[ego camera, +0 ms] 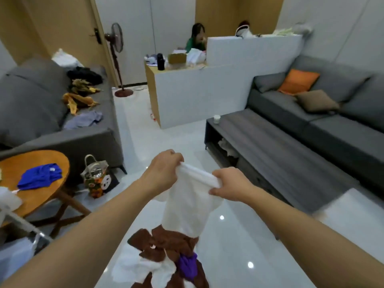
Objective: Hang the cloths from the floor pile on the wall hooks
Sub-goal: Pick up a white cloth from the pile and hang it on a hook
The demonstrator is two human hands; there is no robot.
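Observation:
A white cloth [187, 206] hangs in front of me, stretched along its top edge between both hands. My left hand [164, 171] grips the cloth's left corner and my right hand [230, 186] pinches its right corner. Below it, on the glossy floor, lies the pile of cloths [164, 258]: brown, white and one purple piece. No wall hooks are in view.
A grey sofa [52, 113] with scattered clothes stands on the left, beside a round wooden table [37, 192] holding a blue cloth. A low dark bench [270, 152] and another grey sofa [332, 121] are on the right. A white counter [197, 94] with a seated person is ahead.

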